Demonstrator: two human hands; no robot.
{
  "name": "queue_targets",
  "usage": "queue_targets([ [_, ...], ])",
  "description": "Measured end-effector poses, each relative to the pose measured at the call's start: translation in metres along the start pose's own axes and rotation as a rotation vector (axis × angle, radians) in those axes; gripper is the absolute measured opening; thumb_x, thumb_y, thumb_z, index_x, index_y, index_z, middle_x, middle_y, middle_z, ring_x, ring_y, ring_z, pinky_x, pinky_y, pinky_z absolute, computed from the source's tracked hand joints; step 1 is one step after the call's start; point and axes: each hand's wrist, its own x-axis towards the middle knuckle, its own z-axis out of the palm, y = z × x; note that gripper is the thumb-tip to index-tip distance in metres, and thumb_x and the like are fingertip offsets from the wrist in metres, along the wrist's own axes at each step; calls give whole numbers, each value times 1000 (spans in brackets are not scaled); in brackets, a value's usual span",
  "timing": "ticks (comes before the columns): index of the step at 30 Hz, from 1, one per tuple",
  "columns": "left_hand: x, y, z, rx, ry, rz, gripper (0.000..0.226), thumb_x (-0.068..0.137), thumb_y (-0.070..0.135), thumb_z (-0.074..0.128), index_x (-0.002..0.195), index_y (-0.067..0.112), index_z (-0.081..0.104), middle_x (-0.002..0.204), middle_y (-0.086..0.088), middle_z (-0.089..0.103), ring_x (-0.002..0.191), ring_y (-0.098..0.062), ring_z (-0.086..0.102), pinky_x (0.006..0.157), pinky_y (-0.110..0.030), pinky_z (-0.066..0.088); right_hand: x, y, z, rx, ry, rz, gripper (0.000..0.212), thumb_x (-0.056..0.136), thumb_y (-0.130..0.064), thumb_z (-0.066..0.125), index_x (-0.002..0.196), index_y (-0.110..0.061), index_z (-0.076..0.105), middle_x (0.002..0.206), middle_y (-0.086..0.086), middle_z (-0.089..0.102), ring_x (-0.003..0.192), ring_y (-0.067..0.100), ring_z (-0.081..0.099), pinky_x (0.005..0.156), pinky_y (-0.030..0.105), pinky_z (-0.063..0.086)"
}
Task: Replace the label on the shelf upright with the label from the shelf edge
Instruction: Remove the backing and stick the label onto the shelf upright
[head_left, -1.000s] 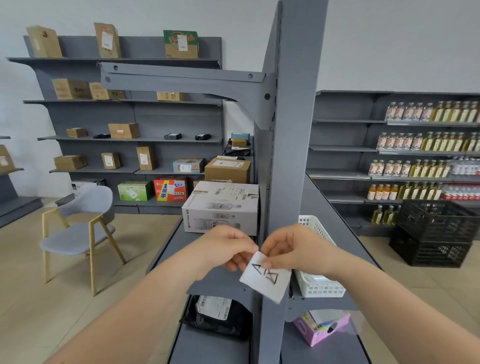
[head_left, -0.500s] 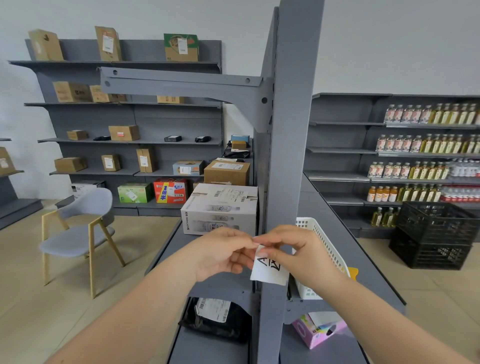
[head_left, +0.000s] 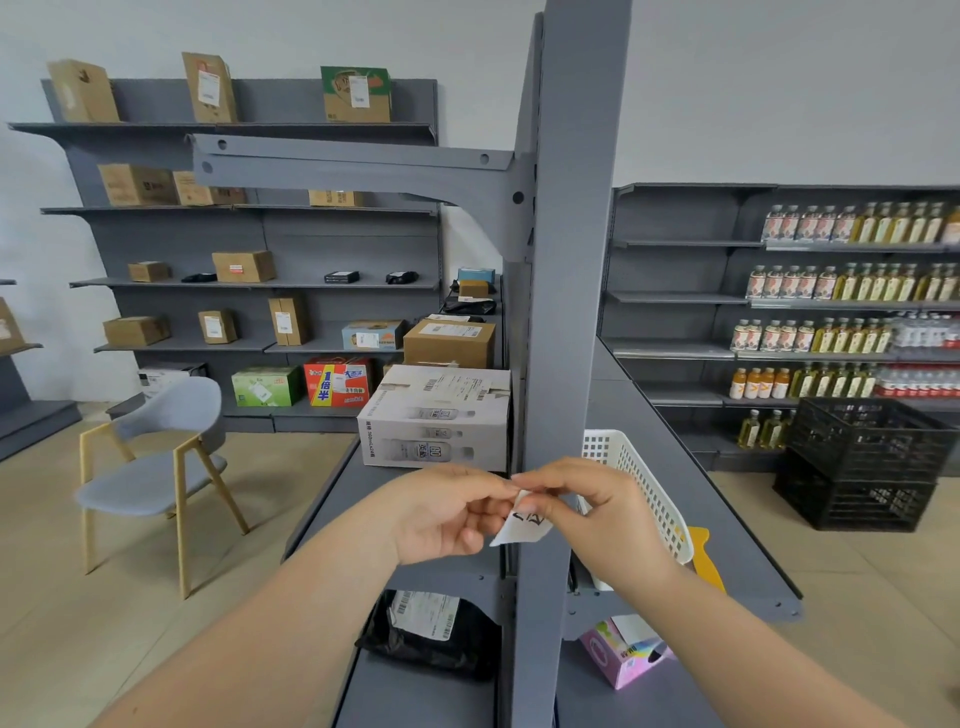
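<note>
White paper label (head_left: 521, 526) with black line markings sits in front of the tall grey metal shelf upright (head_left: 563, 312), held between both hands at about the level of the shelf to the upright's left. The left hand (head_left: 447, 512) pinches the label's upper left edge with thumb and fingertips closed on it, palm facing right. The right hand (head_left: 592, 512) grips the upper right part, its fingers (head_left: 540, 501) folded over the top so only the lower portion of the label shows. The label hangs tilted, its lower corner pointing down to the left; whether it touches the upright cannot be told.

Just behind the left hand, on the grey shelf (head_left: 332, 499) left of the upright, stands a white cardboard box printed with bottles (head_left: 436, 418), with a brown cardboard box (head_left: 449, 343) farther back. Right of the upright, behind the right hand, a white perforated plastic basket (head_left: 641, 488) rests on the shelf, a yellow object (head_left: 704, 556) beside it. Below, a black bag with a shipping slip (head_left: 426, 639) lies on the lower left shelf and a pink box (head_left: 623, 657) on the lower right. A grey chair with wooden legs (head_left: 156, 467) stands on the floor far left.
</note>
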Motion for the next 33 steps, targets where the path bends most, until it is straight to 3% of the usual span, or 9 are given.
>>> queue_targets([
  [6,2,-3,6,-16,42,30,15,87,9,65,72,8,67,57,-1,59,50,-8,52,40,-15,36,-4,2,-1,-94,41,-67,17,75,-2,76,86,-15,78,74,-14,72,75,4,66,74,12,47],
  [18,7,-2,6,33,50,14,15,85,15,69,71,11,68,57,0,58,51,-8,50,39,-15,36,-4,2,-5,-26,31,-75,14,72,-5,79,78,-17,77,85,-5,71,79,11,67,75,17,51],
  [23,14,-5,4,-8,39,-26,8,89,14,64,83,10,68,60,-1,59,52,-9,45,41,-16,32,5,-6,-18,99,-39,111,6,66,-18,80,70,-21,76,89,-3,71,84,10,66,78,16,48],
  [29,29,-16,6,-8,37,-62,12,92,16,57,89,8,66,78,-8,63,51,-11,54,41,-17,36,15,-13,-32,78,-117,304,16,69,-11,82,66,-25,75,71,-2,74,74,25,66,74,38,54],
  [33,41,-25,15,-7,25,-86,21,97,21,49,96,8,66,73,-6,67,56,-12,64,44,-19,43,21,-15,-40,56,-115,400,18,72,-9,80,64,-24,75,69,0,75,68,15,70,65,27,54],
])
